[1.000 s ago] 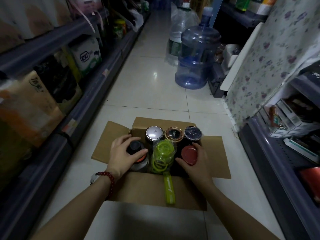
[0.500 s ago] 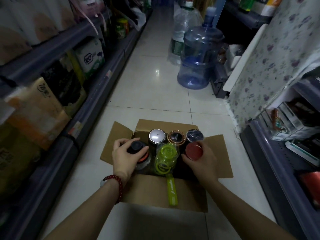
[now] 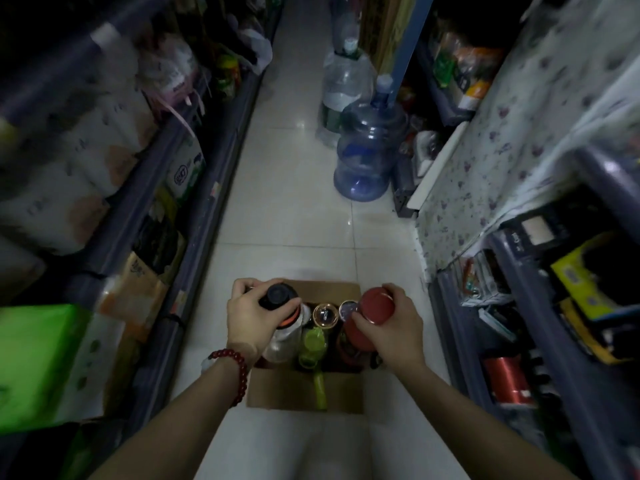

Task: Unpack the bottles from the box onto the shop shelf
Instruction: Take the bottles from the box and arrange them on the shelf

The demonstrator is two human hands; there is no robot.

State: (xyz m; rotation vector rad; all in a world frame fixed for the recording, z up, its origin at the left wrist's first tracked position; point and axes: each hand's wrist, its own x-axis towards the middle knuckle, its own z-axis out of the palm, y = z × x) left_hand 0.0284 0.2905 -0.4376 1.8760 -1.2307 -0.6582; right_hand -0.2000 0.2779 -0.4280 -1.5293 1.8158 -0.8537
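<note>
An open cardboard box (image 3: 277, 393) stands on the tiled aisle floor below me. My left hand (image 3: 252, 323) grips a clear bottle with a black cap (image 3: 281, 332), raised above the box. My right hand (image 3: 391, 327) holds a red bottle (image 3: 370, 315) by its top, also lifted out of the box. Between them, still inside the box, stand a lime-green bottle (image 3: 311, 344) with a strap hanging over the front flap, a gold-rimmed bottle (image 3: 325, 315) and part of another lid (image 3: 348, 308).
Shop shelves run along both sides: the left shelf (image 3: 145, 188) holds paper goods and a green carton (image 3: 38, 365), the right shelf (image 3: 512, 341) holds small boxed items. Two large water jugs (image 3: 369, 157) stand farther down the aisle on the right.
Both hands have lifted their bottles up out of the box. The camera has risen, so the box looks smaller and lower.
</note>
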